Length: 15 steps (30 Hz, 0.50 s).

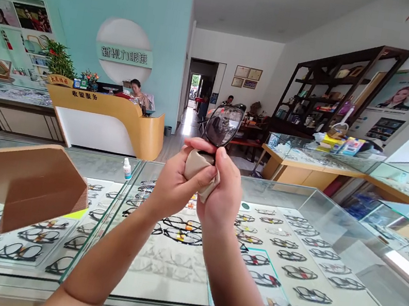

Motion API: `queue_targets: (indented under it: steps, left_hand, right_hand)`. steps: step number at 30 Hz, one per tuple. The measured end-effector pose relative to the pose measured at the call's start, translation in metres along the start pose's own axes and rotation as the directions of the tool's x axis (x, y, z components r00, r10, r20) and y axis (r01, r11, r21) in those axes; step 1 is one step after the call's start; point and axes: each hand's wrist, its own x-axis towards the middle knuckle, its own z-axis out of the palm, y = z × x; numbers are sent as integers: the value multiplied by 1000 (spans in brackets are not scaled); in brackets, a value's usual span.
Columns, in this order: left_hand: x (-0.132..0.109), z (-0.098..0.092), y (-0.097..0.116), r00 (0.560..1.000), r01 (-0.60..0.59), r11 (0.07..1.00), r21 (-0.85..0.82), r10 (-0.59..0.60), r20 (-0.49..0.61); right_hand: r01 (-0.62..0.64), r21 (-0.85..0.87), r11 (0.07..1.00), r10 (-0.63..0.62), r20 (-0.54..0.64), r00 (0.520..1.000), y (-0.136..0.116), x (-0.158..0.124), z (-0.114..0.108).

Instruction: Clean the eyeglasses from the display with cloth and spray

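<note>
My two hands meet above the glass counter, holding a pair of dark sunglasses (224, 124) on end, one lens pointing up. A beige cleaning cloth (199, 167) is wrapped about the lower part of the sunglasses. My left hand (178, 180) is closed on the cloth, its thumb pressed across the front. On the other side, my right hand (225, 185) grips the sunglasses near the middle of the frame, with the cloth against its palm. The lower lens is mostly hidden by the cloth and fingers.
Beneath my hands, a glass display case (165, 293) contains rows of eyeglasses (300, 272). A brown cardboard piece (42, 183) lies at the left, near a small white spray bottle (127, 169). A person (141, 96) sits behind the reception desk (146, 127).
</note>
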Motion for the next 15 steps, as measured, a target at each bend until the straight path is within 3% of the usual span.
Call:
queue_targets:
  steps: [4, 10, 13, 15]
  left_hand:
    - [1, 11, -16, 992, 20, 996, -87, -30, -126]
    - [5, 19, -27, 944, 60, 995, -83, -84, -320]
    - [8, 17, -33, 942, 62, 997, -41, -72, -328]
    - [10, 12, -37, 966, 63, 997, -43, -72, -247]
  right_hand:
    - [-30, 30, 999, 31, -11, 999, 13, 3, -2]
    - [-53, -21, 998, 53, 3, 999, 33, 12, 3]
    - [-75, -25, 997, 75, -22, 997, 38, 16, 1]
    - [-72, -11, 997, 71, -40, 997, 37, 20, -3]
